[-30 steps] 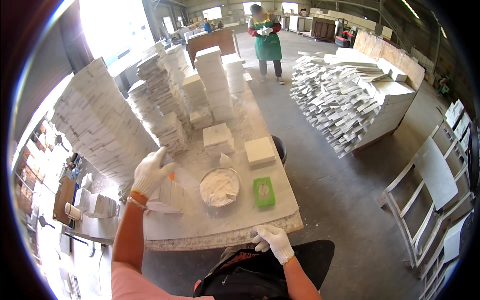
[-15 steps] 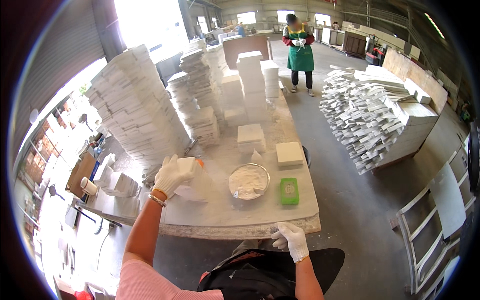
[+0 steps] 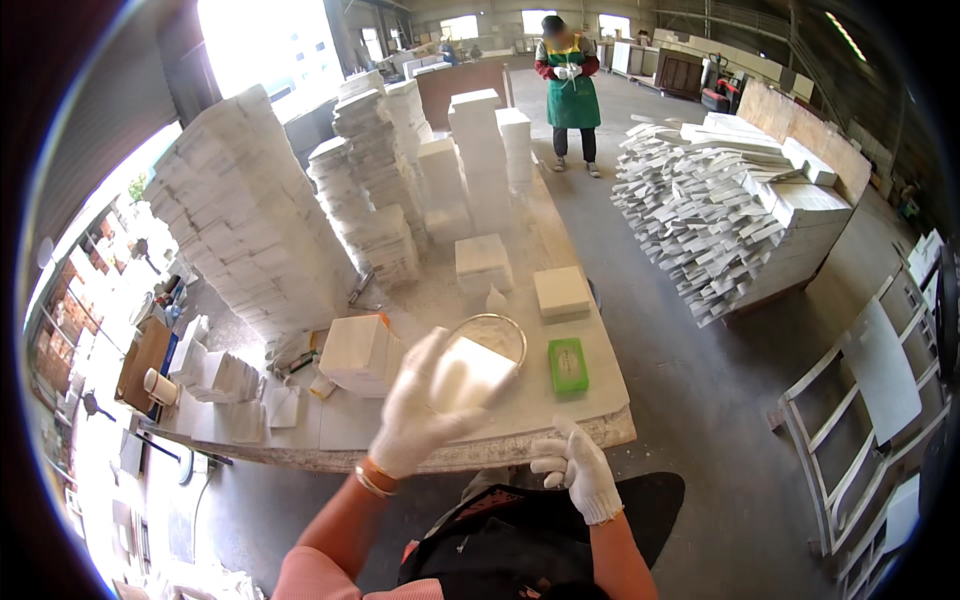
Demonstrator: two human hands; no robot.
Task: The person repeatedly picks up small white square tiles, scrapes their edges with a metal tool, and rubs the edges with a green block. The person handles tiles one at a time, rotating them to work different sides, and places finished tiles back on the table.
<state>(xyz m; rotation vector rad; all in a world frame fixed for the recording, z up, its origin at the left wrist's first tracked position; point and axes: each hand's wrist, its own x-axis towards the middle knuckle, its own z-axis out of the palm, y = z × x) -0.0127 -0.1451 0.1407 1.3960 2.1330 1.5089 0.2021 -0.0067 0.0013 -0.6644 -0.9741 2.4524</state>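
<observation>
One square slab [image 3: 470, 372], white, flat-faced and bright with glare, pinched between the thumb and fingers of the left hand [image 3: 415, 405], slightly blurred in a pale knit glove [image 3: 398, 442]. Held above the near part of the worktable [image 3: 606, 390], in front of a round bowl [image 3: 524, 347] with a thin, shiny rim, and hiding much of it from this view; cannot tell whether touching it. Inside, pale powder [image 3: 490, 328], soft and dry-looking.

Low by the rough, crusted front edge of the table, the right hand [image 3: 578, 472], likewise gloved, fingers loosely bent and parted, with nothing visible between them.

Just left of the left hand, a squat cube-like pile [image 3: 358, 357] of white pieces, with a bit of orange [image 3: 384, 319] showing at its back corner. Right of the bowl, a flat, bright-green rectangular box [image 3: 568, 367]; behind that, a cream block [image 3: 562, 292], smooth and square. Near the bowl's far side, a small white pointed object [image 3: 496, 300], kind unclear.

Farther left, a tall stack [image 3: 235, 220] of thin layers, ragged along its face. Across the floor, a heap of narrow pale strips [image 3: 690, 195], ends jutting unevenly. Beyond the table, standing, a person in a green apron [image 3: 573, 102].
</observation>
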